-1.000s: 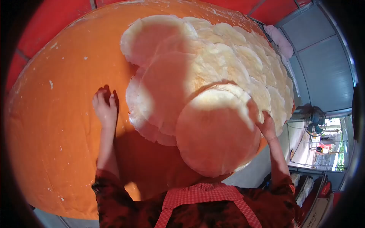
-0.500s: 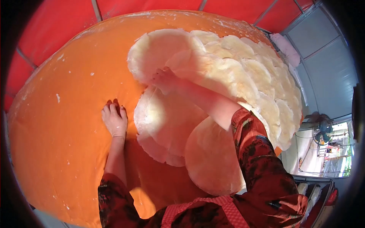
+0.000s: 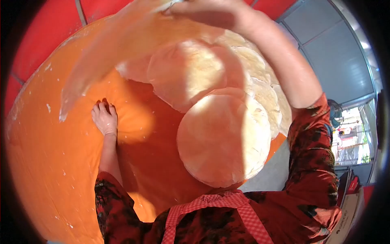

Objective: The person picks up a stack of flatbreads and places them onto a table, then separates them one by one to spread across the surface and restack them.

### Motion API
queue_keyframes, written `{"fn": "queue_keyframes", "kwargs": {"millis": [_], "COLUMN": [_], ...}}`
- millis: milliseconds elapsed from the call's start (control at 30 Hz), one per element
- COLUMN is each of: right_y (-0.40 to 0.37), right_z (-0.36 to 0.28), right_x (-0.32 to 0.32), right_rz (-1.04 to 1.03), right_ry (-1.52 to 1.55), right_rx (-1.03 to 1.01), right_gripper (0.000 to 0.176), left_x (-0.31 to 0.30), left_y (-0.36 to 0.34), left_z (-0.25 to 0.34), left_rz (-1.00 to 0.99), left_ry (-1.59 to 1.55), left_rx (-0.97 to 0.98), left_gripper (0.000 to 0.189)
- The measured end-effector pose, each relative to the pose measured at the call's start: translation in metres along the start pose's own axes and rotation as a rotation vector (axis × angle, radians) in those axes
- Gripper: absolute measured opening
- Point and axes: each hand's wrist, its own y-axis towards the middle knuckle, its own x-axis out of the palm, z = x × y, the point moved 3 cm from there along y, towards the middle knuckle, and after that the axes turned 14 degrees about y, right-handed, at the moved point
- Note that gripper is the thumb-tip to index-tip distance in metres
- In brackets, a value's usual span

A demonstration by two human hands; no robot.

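Note:
High at the top of the view, my right hand (image 3: 203,9) is closed on the edge of a thin, see-through round dough sheet (image 3: 118,49). The sheet hangs in the air, stretched out to the left and blurred by motion. My left hand (image 3: 105,118) lies on the orange cloth (image 3: 48,162), fingers spread a little and nothing in them. Right of centre rests a stack of round dough sheets (image 3: 215,138) with slightly uneven edges. More overlapping sheets (image 3: 174,73) lie on the cloth behind it, partly in shadow.
A red wall covering (image 3: 44,44) borders the far side. At the right are grey panels (image 3: 337,57), a fan (image 3: 335,114) and a bright opening (image 3: 353,134). A cardboard box (image 3: 345,221) stands low at the right. White flour specks dot the cloth.
My right hand has risen from the overlapping sheets with one sheet lifted in it, sweeping up and left. My left hand stays on the cloth. The camera's view has shifted.

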Motion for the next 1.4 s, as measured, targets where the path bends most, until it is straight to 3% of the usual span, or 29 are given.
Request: {"fn": "queue_keyframes", "kwargs": {"millis": [33, 100, 167, 233, 300, 367, 433, 467, 500, 567, 667, 733, 767, 833, 900, 967, 1033, 1133, 1233, 1333, 1400], "right_y": [-0.018, -0.054, -0.086, -0.111, -0.143, -0.166, -0.189, -0.202, -0.207, -0.199, -0.143, -0.109, -0.094, -0.072, -0.067, -0.064, -0.057, -0.041, -0.037, -0.024, -0.022], "right_z": [-0.016, -0.032, -0.05, -0.026, 0.026, 0.085, 0.152, 0.223, 0.238, 0.369, 0.429, 0.461, 0.476, 0.486, 0.469, 0.445, 0.443, 0.47, 0.443, 0.435, 0.43], "right_x": [-0.015, -0.039, -0.068, -0.095, -0.098, -0.073, -0.024, 0.01, 0.038, 0.101, 0.143, 0.162, 0.167, 0.174, 0.162, 0.139, 0.127, 0.139, 0.137, 0.142, 0.144], "right_rz": [0.057, 0.281, 0.297, 0.316, 0.292, 0.238, -0.021, -0.127, -0.102, 0.107, 0.349, 0.463, 0.467, 0.466, 0.486, 0.371, 0.118, -0.102, 0.059, 0.436, 0.341], "right_ry": [-0.066, 0.127, 0.474, 0.483, 0.385, 0.52, 0.67, 0.591, 0.458, 0.448, 0.442, 0.075, 0.051, 0.0, 0.166, 0.253, 0.258, 0.279, 0.261, 0.468, 0.558], "right_rx": [-0.066, -0.306, -0.164, -0.019, 0.325, 0.459, 0.597, 0.537, 0.856, 0.495, 0.559, 0.577, 0.608, 0.672, 0.442, 0.427, 0.619, 0.51, 0.577, 0.484, 0.555], "right_gripper": [0.039, 0.035, 0.041, 0.033, 0.027, 0.03, 0.035, 0.034, 0.03, 0.028, 0.041, 0.049, 0.052, 0.057, 0.054, 0.051, 0.049, 0.048, 0.045, 0.035, 0.03], "left_x": [-0.001, -0.003, -0.003, 0.0, -0.002, 0.0, 0.003, 0.003, 0.002, 0.001, 0.002, 0.002, 0.003, 0.006, 0.007, 0.008, 0.002, 0.002, 0.001, 0.0, 0.0], "left_y": [0.001, 0.0, 0.0, -0.002, -0.001, -0.001, -0.001, -0.001, -0.001, 0.0, -0.001, 0.0, 0.0, 0.002, -0.001, 0.001, 0.002, 0.002, 0.001, 0.003, 0.002], "left_z": [0.0, 0.001, -0.001, -0.002, -0.002, -0.001, -0.002, 0.0, 0.001, 0.003, 0.005, 0.007, 0.007, 0.006, 0.003, 0.004, 0.009, 0.009, 0.008, 0.009, 0.009], "left_rz": [-0.009, 0.006, 0.026, 0.04, 0.033, 0.031, 0.036, 0.036, 0.034, 0.045, 0.057, 0.024, 0.007, 0.004, 0.002, 0.017, 0.054, 0.045, 0.034, 0.033, 0.025], "left_ry": [-0.019, -0.019, -0.017, -0.016, -0.027, -0.021, 0.008, 0.023, 0.04, 0.05, 0.025, 0.035, 0.037, 0.045, 0.046, 0.038, 0.021, 0.017, 0.021, 0.008, -0.008], "left_rx": [0.002, 0.007, 0.013, 0.028, 0.018, 0.018, 0.036, 0.034, 0.035, 0.048, 0.074, 0.073, 0.069, 0.072, 0.074, 0.075, 0.085, 0.071, 0.074, 0.059, 0.049], "left_gripper": [0.032, 0.032, 0.032, 0.032, 0.031, 0.03, 0.029, 0.028, 0.027, 0.026, 0.024, 0.023, 0.022, 0.022, 0.022, 0.022, 0.022, 0.023, 0.022, 0.021, 0.02]}}
